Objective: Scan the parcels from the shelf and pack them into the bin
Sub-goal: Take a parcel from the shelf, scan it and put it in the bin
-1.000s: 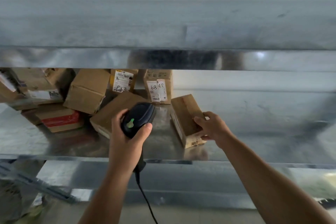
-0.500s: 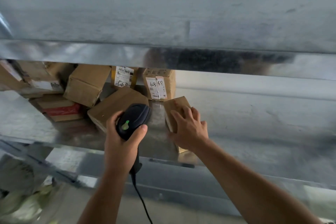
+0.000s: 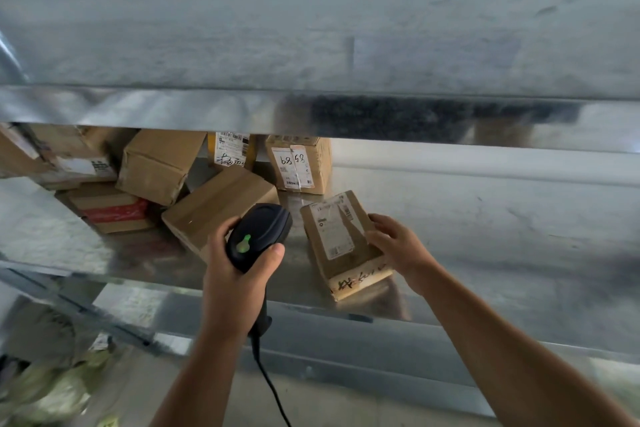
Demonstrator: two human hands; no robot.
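parcel (image 3: 337, 234), one of at least seven on the shelf (image 3: 491, 236), gripped by right hand (image 3: 398, 248); left hand (image 3: 235, 284) clutches one scanner (image 3: 261, 234).

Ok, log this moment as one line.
left hand: grips scanner | right hand: holds parcel | parcel: label up, on shelf

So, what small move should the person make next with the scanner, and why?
Probably tilt the scanner in the left hand rightward onto the label of the small parcel. That label faces up, the right hand holds the parcel's right edge, and the scanner sits just left of it.
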